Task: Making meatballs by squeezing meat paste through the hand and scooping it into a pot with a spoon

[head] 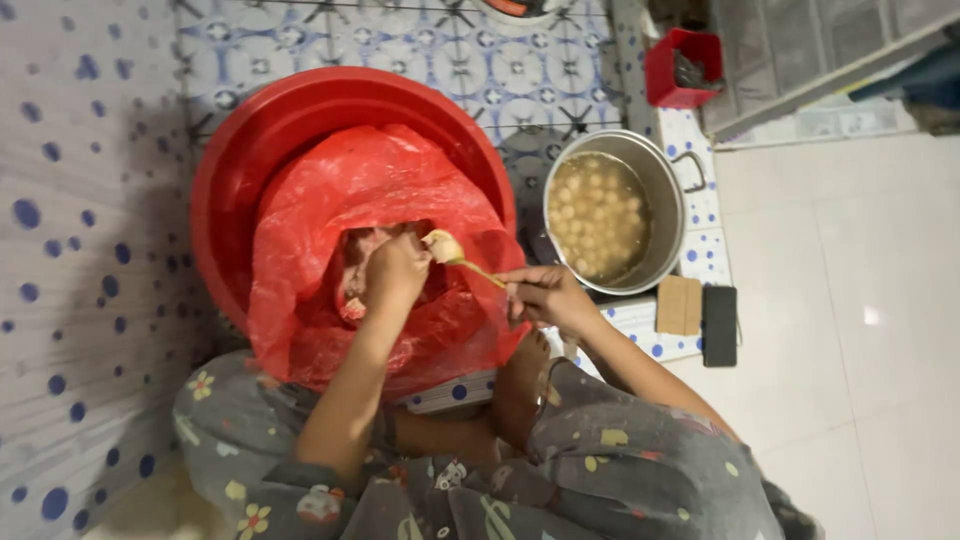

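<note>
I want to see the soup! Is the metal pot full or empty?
Nearly full. The metal pot has no lid on, and cloudy broth with many pale round balls reaches close to its rim.

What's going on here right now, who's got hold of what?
A person sits on the floor over a red basin lined with a red plastic bag that holds a pinkish paste. The left hand squeezes some of that paste in its grip, and the right hand holds a spoon whose tip carries a pale ball of it. Beside the basin stands a metal pot of cloudy liquid with many similar balls floating in it.
</note>
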